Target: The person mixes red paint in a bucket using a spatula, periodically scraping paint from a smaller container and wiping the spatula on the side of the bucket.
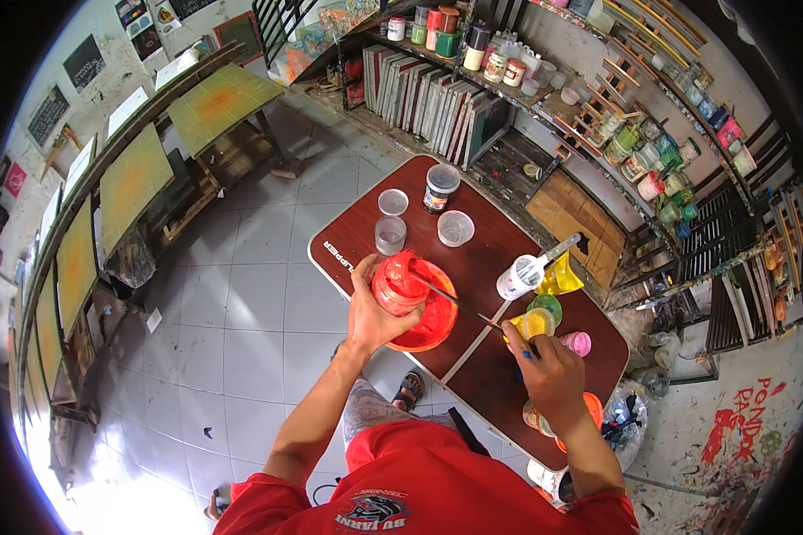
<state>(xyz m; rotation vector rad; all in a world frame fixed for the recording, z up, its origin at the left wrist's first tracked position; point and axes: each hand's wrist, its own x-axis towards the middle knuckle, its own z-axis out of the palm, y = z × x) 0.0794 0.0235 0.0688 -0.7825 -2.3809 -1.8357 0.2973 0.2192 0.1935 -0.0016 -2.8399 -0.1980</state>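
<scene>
My left hand (371, 312) is wrapped round a tub of thick red paint (396, 287). The tub is tilted over a wider container of red paint (441, 323) at the table's near-left edge. In my right hand (549, 370) is a long thin dark stick (459, 301), gripped near its blue end. Its far end reaches the red paint at the tub's mouth; the tip itself is hidden in paint. Close to my right hand stand a cup of yellow paint (537, 323), a green-rimmed cup (547, 308) and a small pink cup (576, 343).
The brown folding table (491, 236) also bears clear cups (390, 235), a dark-labelled jar (441, 185) and a white tub (519, 278) with a scraper across it. An orange-rimmed container (592, 412) sits below my right wrist. Behind are paint shelves (544, 107); slanted printing boards (134, 185) line the left.
</scene>
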